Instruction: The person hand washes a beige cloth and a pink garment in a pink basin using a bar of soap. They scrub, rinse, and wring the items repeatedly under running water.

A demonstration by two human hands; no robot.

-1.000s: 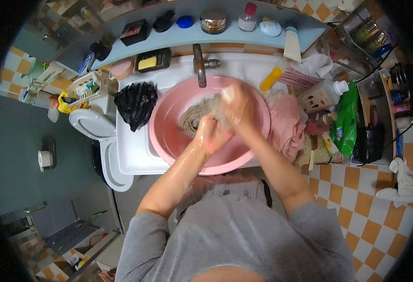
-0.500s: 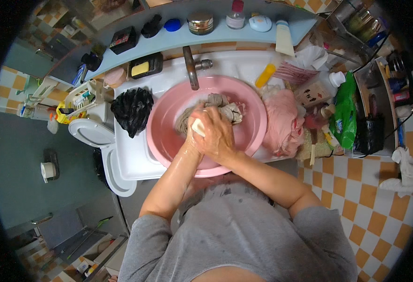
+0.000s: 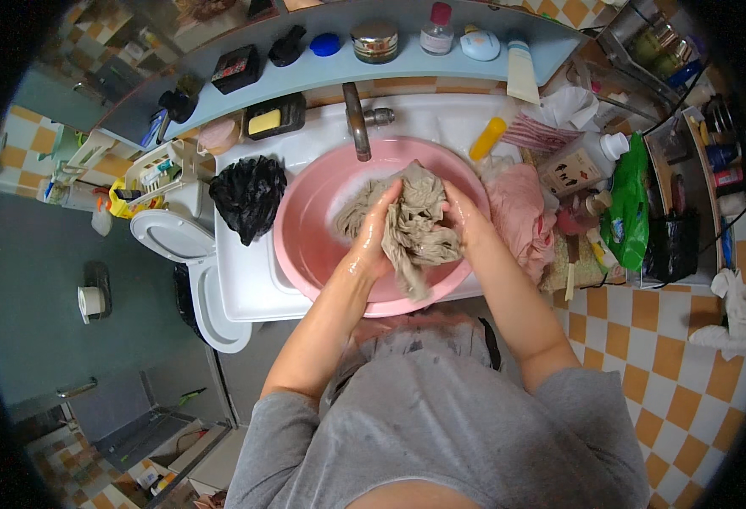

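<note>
A wet, crumpled beige-grey cloth (image 3: pixel 418 216) is bunched up between my two hands, over the pink basin (image 3: pixel 292 254). My left hand (image 3: pixel 379 233) presses on its left side, fingers pointing up along the folds. On the other side, my right hand (image 3: pixel 468 219) grips the cloth with its fingers partly hidden behind it. Part of the fabric trails left toward soapy water (image 3: pixel 349 191) in the basin. Whether either palm holds anything besides the cloth is hidden.
The basin sits in a white sink (image 3: pixel 245 284) beneath a metal faucet (image 3: pixel 357 127). A black plastic bag (image 3: pixel 248 199) lies left, pink fabric (image 3: pixel 519 212) right. Yellow soap (image 3: pixel 264 124) rests in a black dish; toiletries line the blue shelf (image 3: pixel 305 72).
My hands were clasped together with a small white piece, like soap, showing between them. Now they are apart, raising the cloth from the basin, and the white piece is out of sight.
</note>
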